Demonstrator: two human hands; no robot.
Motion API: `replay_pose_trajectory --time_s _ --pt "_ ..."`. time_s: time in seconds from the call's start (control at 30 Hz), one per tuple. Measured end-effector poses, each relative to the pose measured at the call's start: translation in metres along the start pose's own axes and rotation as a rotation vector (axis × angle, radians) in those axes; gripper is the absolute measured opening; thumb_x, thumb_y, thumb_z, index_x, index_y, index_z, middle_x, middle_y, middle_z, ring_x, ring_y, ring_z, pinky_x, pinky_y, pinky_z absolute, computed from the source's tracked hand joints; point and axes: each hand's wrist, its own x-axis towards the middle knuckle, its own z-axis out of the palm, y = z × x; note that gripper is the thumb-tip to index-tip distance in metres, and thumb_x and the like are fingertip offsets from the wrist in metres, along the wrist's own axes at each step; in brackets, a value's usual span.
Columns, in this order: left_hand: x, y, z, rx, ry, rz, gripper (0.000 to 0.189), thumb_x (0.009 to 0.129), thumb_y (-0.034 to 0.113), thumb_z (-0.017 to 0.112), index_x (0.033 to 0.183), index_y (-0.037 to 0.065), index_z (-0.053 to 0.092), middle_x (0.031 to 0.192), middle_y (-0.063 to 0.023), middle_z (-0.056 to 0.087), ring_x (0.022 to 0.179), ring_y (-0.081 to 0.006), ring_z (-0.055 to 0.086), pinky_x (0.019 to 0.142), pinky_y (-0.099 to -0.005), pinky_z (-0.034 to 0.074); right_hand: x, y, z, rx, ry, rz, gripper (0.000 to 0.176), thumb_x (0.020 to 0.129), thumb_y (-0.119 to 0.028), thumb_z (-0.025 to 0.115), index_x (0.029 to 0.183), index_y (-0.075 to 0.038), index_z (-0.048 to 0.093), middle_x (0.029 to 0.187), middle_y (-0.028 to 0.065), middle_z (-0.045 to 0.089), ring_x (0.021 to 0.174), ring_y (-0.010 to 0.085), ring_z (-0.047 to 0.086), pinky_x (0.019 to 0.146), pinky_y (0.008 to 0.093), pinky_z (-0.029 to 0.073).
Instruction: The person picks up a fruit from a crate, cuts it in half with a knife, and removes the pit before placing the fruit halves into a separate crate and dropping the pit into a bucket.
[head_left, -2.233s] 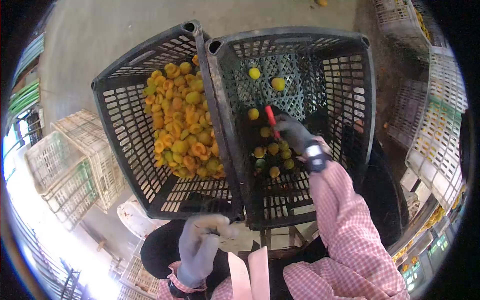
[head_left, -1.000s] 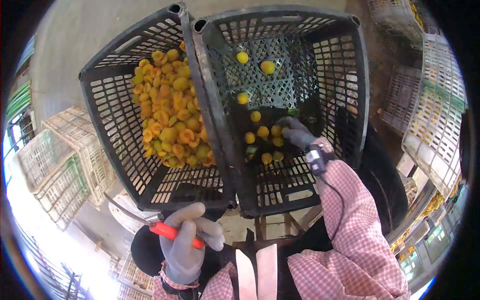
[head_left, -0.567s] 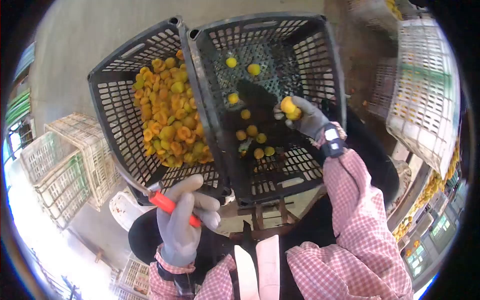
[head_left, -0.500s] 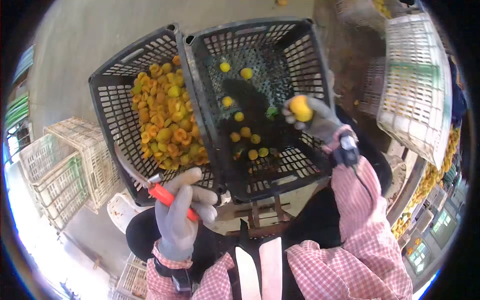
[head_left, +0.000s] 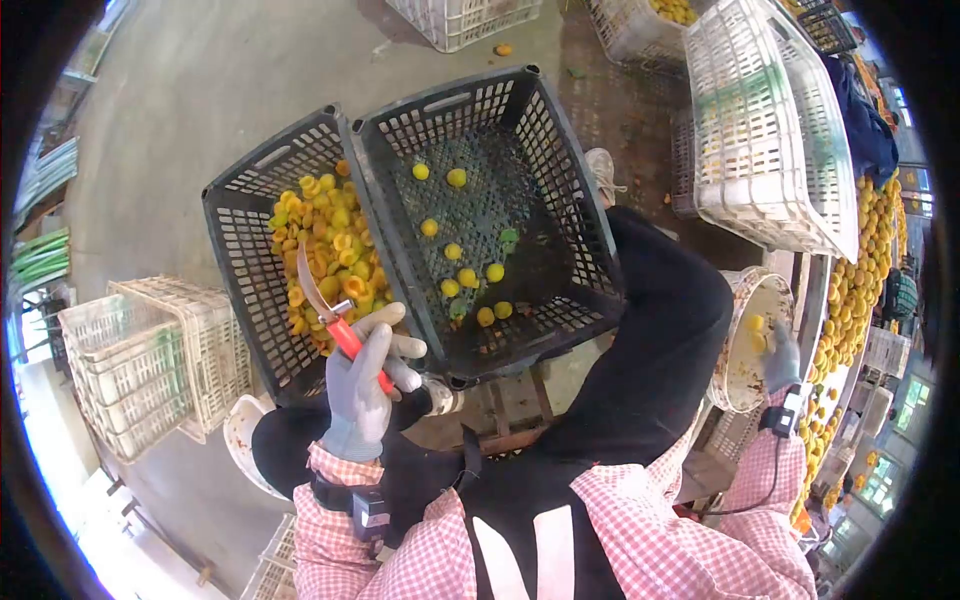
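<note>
My left hand [head_left: 362,385], in a pale grey glove, is closed around the red handle of a curved knife [head_left: 322,290]. Its blade points up over the left black crate [head_left: 228,235], which holds a heap of cut, opened apricots [head_left: 335,235]. In the right black crate [head_left: 590,215] several whole yellow apricots [head_left: 467,277] lie scattered on the bottom, with a few green leaves. My right hand [head_left: 782,362], also gloved, is down inside a stained white bucket [head_left: 738,370] at my right, beside some yellow fruit [head_left: 756,324]. Its fingers are blurred and partly hidden.
White plastic crates [head_left: 135,370] stand at the left, and more white crates [head_left: 745,130] are stacked at the right. Beyond the bucket runs a long bed of yellow fruit [head_left: 855,290]. My right knee [head_left: 670,300] is beside the right black crate. One loose fruit [head_left: 502,49] lies on the floor.
My right hand, which held an apricot over the right black crate, has moved right into the white bucket. The view has turned right; my left hand still holds the knife.
</note>
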Motion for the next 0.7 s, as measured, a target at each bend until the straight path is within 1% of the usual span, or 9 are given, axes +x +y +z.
replay_pose_trajectory --time_s 0.07,0.1,0.13,0.2,0.23,0.27,0.33,0.43,0.7 --pt "0.004 0.000 0.002 0.026 0.027 0.007 0.035 0.096 0.023 0.050 0.120 -0.002 0.054 0.078 -0.0107 0.066 0.048 -0.0109 0.054 0.048 -0.0257 0.047 0.067 0.042 0.009 0.165 0.587 0.000 0.030 0.091 -0.014 0.058 0.118 -0.001 0.058 0.111 0.0099 0.063 0.098 0.0150 0.060 0.086 0.0296 0.048" --pt "0.005 0.000 0.002 0.014 0.043 0.002 0.034 0.096 0.023 0.050 0.120 -0.002 0.054 0.078 -0.0107 0.065 0.048 -0.0107 0.053 0.047 -0.0255 0.047 0.056 -0.008 -0.004 0.166 0.581 0.001 0.030 0.091 -0.014 0.058 0.118 -0.001 0.058 0.111 0.0099 0.063 0.098 0.0150 0.060 0.086 0.0296 0.048" --pt "0.007 0.001 0.001 0.003 0.060 -0.003 0.034 0.096 0.023 0.050 0.119 -0.002 0.054 0.078 -0.0108 0.065 0.047 -0.0104 0.052 0.047 -0.0254 0.047 0.078 -0.135 0.005 0.650 0.564 -0.083 0.026 0.093 -0.011 0.055 0.116 0.000 0.059 0.109 0.0083 0.063 0.095 0.0126 0.059 0.083 0.0280 0.048" --pt "0.008 0.005 0.005 -0.009 0.074 -0.022 0.034 0.096 0.023 0.050 0.119 -0.002 0.054 0.077 -0.0110 0.065 0.047 -0.0104 0.052 0.046 -0.0253 0.046 0.087 -0.238 0.044 0.871 0.113 -0.091 0.023 0.091 -0.009 0.055 0.112 -0.001 0.061 0.102 0.0075 0.065 0.091 0.0132 0.061 0.080 0.0266 0.048" --pt "0.008 0.009 0.008 -0.028 0.083 -0.034 0.034 0.096 0.023 0.050 0.118 -0.002 0.054 0.076 -0.0112 0.065 0.046 -0.0103 0.051 0.046 -0.0251 0.046 0.100 -0.275 0.074 0.169 0.168 -0.624 0.021 0.090 -0.010 0.055 0.109 -0.004 0.063 0.098 0.0088 0.066 0.090 0.0162 0.062 0.079 0.0280 0.049" --pt "0.009 0.011 0.009 -0.031 0.095 -0.038 0.034 0.096 0.023 0.050 0.118 -0.002 0.054 0.076 -0.0112 0.065 0.046 -0.0103 0.051 0.046 -0.0251 0.046 0.098 -0.312 0.114 0.583 -0.235 -0.387 0.021 0.090 -0.014 0.056 0.108 -0.007 0.064 0.097 0.0110 0.066 0.089 0.0220 0.063 0.080 0.0302 0.050" --pt "0.010 0.015 0.011 -0.018 0.110 -0.036 0.033 0.096 0.022 0.049 0.118 -0.002 0.054 0.074 -0.0115 0.064 0.045 -0.0108 0.050 0.045 -0.0253 0.045 0.102 -0.335 0.225 0.231 -0.553 -0.436 0.039 0.083 -0.031 0.063 0.115 -0.009 0.061 0.107 0.0153 0.064 0.098 0.0306 0.062 0.087 0.0369 0.048" --pt "0.013 0.021 0.008 -0.002 0.160 -0.042 0.033 0.096 0.022 0.048 0.118 -0.001 0.054 0.073 -0.0120 0.064 0.044 -0.0113 0.049 0.044 -0.0267 0.045 0.088 -0.349 0.315 -0.278 -0.948 -0.461 0.050 0.081 -0.033 0.061 0.128 -0.018 0.053 0.129 0.0167 0.050 0.114 0.0362 0.052 0.096 0.0428 0.044" --pt "0.017 0.020 -0.012 -0.044 0.262 -0.163 0.033 0.097 0.017 0.040 0.119 -0.004 0.050 0.073 -0.0173 0.063 0.043 -0.0144 0.049 0.047 -0.0282 0.047 0.077 -0.348 0.394 -0.460 -0.580 -0.641 0.045 0.079 -0.031 0.062 0.122 -0.018 0.055 0.118 0.0113 0.054 0.112 0.0283 0.053 0.092 0.0420 0.042"
